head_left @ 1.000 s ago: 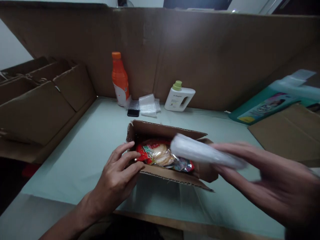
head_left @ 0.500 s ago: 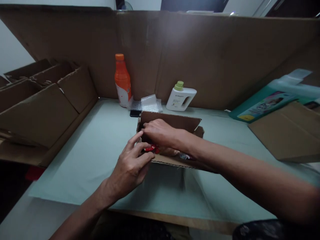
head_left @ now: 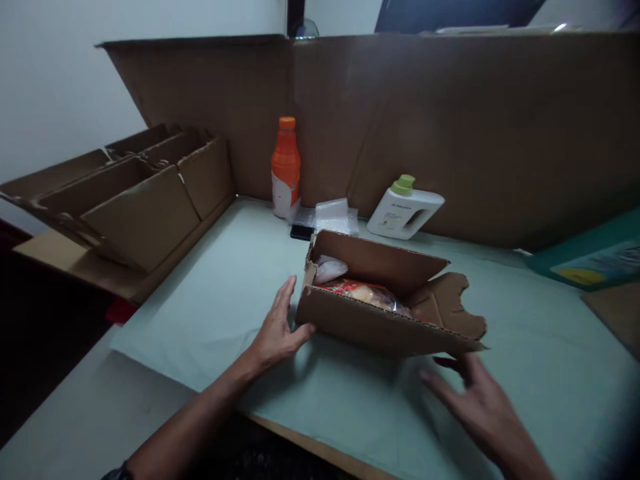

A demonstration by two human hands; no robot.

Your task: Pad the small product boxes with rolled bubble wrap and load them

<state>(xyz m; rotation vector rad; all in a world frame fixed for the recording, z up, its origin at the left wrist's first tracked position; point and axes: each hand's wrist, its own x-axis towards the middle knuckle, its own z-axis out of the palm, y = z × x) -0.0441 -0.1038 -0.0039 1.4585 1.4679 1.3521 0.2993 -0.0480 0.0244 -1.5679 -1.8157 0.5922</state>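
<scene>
Packet (head_left: 367,293) partly hidden in carton (head_left: 370,328), right hand (head_left: 477,403) blurred, teal jug (head_left: 595,257) cropped

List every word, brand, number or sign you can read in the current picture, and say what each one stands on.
None can be read with certainty.
White bottle: dark print on the front, too small and blurred.
Teal jug: label blurred and cut off by the picture's edge.
Red packet in the open box: printing blurred and partly hidden.
Orange bottle: marks too small.
</scene>
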